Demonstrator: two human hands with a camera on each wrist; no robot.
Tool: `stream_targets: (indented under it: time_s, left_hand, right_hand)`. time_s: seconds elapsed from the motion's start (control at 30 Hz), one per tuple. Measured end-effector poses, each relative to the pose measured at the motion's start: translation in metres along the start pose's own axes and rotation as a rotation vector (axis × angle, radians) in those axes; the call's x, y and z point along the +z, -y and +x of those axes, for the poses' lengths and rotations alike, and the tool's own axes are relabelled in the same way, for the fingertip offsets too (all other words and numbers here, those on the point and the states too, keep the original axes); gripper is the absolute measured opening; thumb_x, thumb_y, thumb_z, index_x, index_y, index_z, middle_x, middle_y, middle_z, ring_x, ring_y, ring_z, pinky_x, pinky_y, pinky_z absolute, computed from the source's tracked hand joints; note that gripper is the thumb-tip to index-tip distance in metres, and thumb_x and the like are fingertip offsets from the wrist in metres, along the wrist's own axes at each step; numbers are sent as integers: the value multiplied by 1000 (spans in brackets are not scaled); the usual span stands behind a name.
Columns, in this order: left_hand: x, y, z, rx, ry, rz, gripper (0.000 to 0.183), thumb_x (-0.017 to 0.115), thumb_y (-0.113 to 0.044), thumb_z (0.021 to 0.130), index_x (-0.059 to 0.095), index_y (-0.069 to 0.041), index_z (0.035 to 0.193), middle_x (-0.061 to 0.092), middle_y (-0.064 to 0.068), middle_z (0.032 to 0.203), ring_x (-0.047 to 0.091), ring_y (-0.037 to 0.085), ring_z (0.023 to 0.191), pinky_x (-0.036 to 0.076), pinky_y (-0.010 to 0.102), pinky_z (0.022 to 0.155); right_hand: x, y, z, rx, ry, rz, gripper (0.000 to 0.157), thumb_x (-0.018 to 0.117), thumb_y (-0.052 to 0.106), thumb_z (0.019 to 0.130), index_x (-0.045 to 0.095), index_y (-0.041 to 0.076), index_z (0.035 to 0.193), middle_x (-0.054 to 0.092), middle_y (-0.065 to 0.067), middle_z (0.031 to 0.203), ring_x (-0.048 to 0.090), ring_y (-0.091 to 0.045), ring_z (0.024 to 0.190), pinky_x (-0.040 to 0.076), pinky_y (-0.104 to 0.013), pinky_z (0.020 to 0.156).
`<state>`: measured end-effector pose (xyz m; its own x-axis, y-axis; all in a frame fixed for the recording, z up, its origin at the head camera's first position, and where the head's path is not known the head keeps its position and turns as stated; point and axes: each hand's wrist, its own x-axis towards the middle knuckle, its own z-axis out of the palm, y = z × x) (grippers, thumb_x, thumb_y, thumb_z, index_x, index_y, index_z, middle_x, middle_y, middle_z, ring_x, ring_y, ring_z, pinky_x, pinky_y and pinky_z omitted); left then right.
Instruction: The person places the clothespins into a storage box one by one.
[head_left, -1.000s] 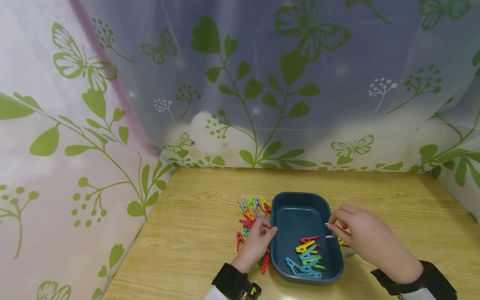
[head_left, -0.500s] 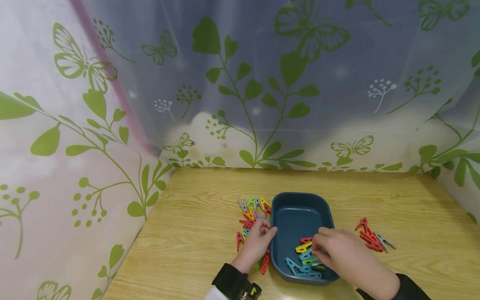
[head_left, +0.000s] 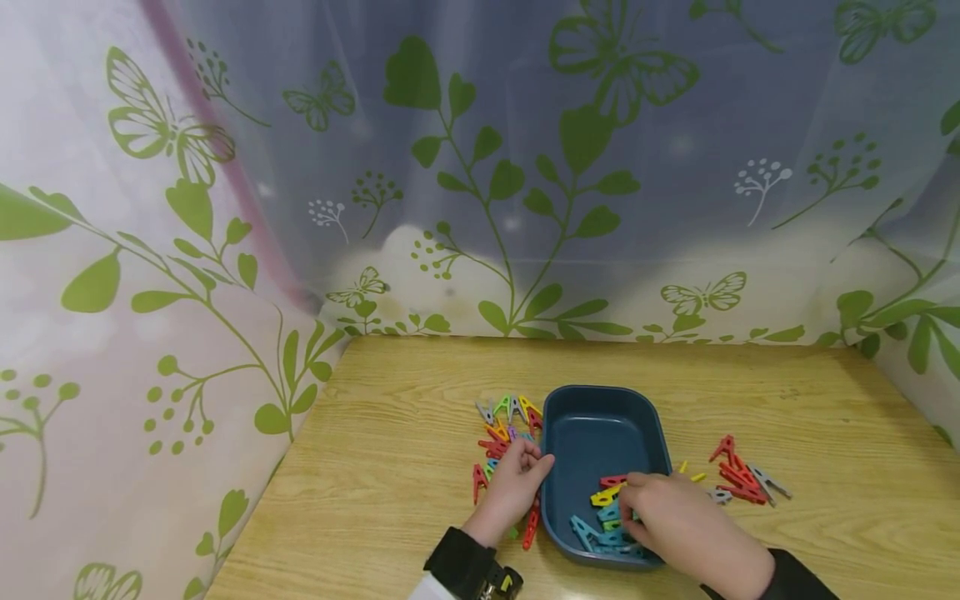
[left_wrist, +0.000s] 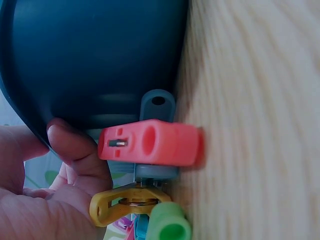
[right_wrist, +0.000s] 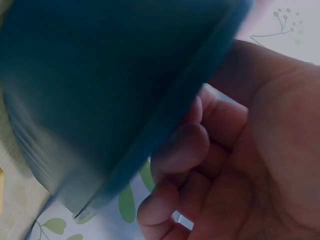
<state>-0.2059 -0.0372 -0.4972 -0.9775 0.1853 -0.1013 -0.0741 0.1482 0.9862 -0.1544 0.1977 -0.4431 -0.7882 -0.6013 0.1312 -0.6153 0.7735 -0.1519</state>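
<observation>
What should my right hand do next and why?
Perhaps lift your right hand from the blue tray toward the red clips on the right, if it holds nothing (I can't tell): those lie loose on the table; other clips sit in the tray.

A wooden table (head_left: 405, 400) bears a blue tub (head_left: 602, 440) between clothespins (head_left: 741, 480).

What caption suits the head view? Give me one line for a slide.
Left hand at the rim of a dark blue tray, right hand over colored clips inside it.

Right fingers (right_wrist: 225, 117) partly hidden by tray (right_wrist: 165, 117)
</observation>
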Motion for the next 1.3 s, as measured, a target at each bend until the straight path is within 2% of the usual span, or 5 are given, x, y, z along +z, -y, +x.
stream_targets:
  time_s: [0.5,0.7,0.83,1.03,1.3]
  left_hand:
    - [-1,-1,-1,-1,14,-12,15,58,-19,106,51,-7,107,49,-1,78,46,15,60,42,27,57]
    - [-1,-1,0,-19,16,-14,14,59,-20,106,51,-8,106,49,0,78,47,15,60,43,27,57]
    - [-1,0,1,-22,15,-13,15,59,-20,106,51,-8,106,50,1,78,47,15,61,42,27,58]
    - [-1,0,1,-23,13,-9,15,59,-20,106,51,-8,105,49,0,77,47,15,61,43,27,58]
    - [-1,-1,0,-28,6,-6,15,60,-20,106,51,-8,105,49,1,77,47,15,61,43,28,58]
  right_hand:
    - [7,-1,3,18,26,-7,21,86,21,82,67,27,76,55,14,76,46,-1,60,36,-27,56]
    - [4,-2,3,40,-10,-23,20,87,23,82,67,27,77,50,15,76,48,-1,63,39,-28,57]
    - [-4,-5,2,41,-97,-29,22,88,24,81,66,27,80,49,15,77,44,2,62,38,-25,56]
    - [-18,-22,0,125,-265,-78,21,89,19,80,69,22,86,53,11,79,41,4,58,37,-20,53]
    - [-21,-62,-7,259,-254,-113,15,86,14,83,73,13,88,54,4,77,47,-5,62,40,-24,54]
